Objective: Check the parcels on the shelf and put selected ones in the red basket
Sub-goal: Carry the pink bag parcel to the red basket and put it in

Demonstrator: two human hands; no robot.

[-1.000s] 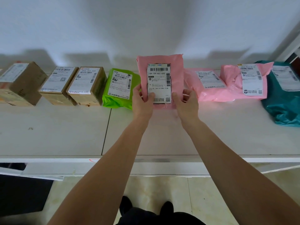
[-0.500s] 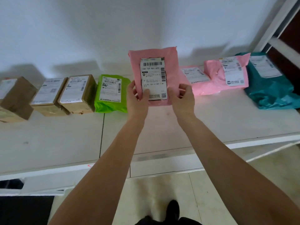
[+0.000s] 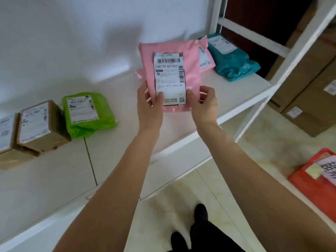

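Shelf (image 3: 181, 124): white, runs from 8 o'clock up to 2 o'clock. Red basket (image 3: 316, 180) on the floor at 4 o'clock, only a corner in view, with paper already lying in it. It sits well apart from the hands, so a blind drop could miss.

Teal bag (image 3: 234, 64) at 1 o'clock, green bag (image 3: 87, 113) and brown boxes (image 3: 34, 128) at 9 o'clock, all resting on the shelf. A pink bag (image 3: 206, 59) sits behind the held one and looks alike, an easy mix-up.

Pink parcel (image 3: 190, 70) at 12 o'clock, held upright off the shelf, label facing the camera. Left hand (image 3: 149, 106) and right hand (image 3: 204, 104) each pinch a bottom corner, thumbs on the front. The film looks slick and the top is unsupported, so it could flop or slip.
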